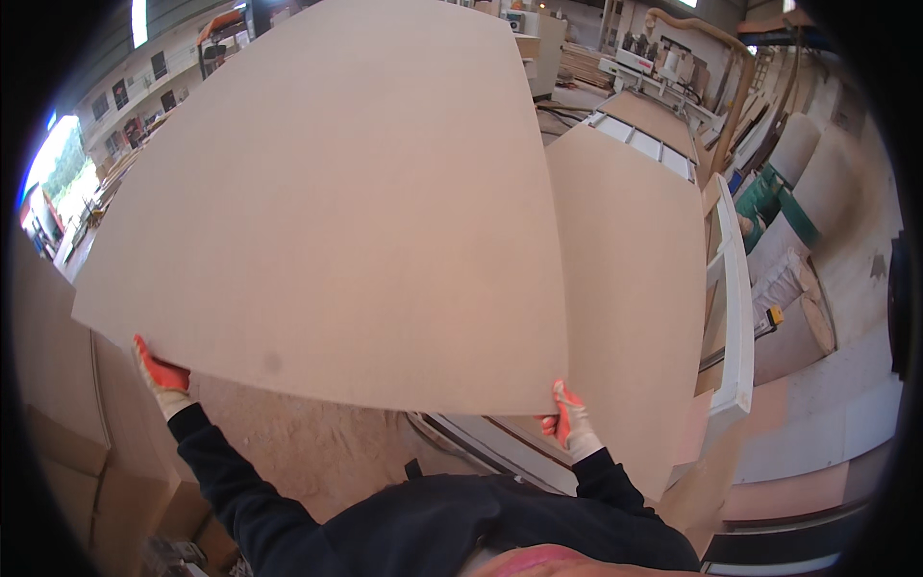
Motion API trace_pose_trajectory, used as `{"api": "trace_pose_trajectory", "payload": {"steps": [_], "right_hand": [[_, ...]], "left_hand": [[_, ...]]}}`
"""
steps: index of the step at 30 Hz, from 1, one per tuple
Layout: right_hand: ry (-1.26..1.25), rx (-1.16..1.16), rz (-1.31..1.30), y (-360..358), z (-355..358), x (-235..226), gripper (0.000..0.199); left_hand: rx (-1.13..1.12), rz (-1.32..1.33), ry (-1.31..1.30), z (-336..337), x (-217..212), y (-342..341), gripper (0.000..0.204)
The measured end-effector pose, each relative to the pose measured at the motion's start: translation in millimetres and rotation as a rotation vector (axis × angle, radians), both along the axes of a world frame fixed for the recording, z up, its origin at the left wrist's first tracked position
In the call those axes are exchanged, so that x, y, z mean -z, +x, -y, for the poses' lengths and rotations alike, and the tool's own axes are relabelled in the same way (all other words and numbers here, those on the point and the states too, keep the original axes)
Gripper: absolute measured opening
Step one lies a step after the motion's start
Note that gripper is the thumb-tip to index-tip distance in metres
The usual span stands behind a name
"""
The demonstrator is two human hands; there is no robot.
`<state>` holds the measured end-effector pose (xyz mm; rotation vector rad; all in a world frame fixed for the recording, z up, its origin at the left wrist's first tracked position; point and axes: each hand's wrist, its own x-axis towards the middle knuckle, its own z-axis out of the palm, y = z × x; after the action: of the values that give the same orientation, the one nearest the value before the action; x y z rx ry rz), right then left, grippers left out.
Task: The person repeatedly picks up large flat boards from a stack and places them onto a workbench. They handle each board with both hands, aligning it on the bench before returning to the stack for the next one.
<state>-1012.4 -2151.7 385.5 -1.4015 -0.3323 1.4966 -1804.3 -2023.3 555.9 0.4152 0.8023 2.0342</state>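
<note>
Wht-framed desk [738,288] at R is supporting a lg. tan board [630,260]; brn flr [298,438], lower L, is looking dusty.

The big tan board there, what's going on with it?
Someone in a dark top is holding the large tan board by its near edge. The gloved left hand grips close to the left corner, the gloved right hand close to the right one. A second tan board lies to the right, partly hidden behind the first; whether the two touch is unclear.
</note>
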Motion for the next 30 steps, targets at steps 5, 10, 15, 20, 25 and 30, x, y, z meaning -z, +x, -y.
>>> {"api": "trace_pose_trajectory", "payload": {"steps": [5,10,15,20,25,30], "right_hand": [[-0.132,0.081,-0.001,-44.6,11.7,92.1,0.052],[-0.288,0.159,-0.061,-125.8,44.4,172.4,0.05],[-0.336,0.206,-0.238,-203.9,74.2,233.5,0.037],[-0.331,0.272,-0.296,-242.3,96.7,290.5,0.028],[-0.321,0.348,-0.35,-257.9,117.5,275.3,0.02],[-0.301,0.359,-0.445,-253.6,136.8,252.3,0.027]], "left_hand": [[-0.182,-0.323,0.014,-22.6,45.2,-83.1,0.057],[-0.175,-0.612,-0.068,-11.3,66.4,-136.5,0.057],[-0.036,-0.24,-0.149,-32.5,51.6,-155.5,0.058],[-0.095,-0.456,-0.195,-101.4,60.2,-131.9,0.058],[-0.03,-0.52,-0.204,-166.7,46.9,-98.4,0.058],[0.137,-0.479,-0.134,-223.4,55.5,-51.8,0.058]]}}
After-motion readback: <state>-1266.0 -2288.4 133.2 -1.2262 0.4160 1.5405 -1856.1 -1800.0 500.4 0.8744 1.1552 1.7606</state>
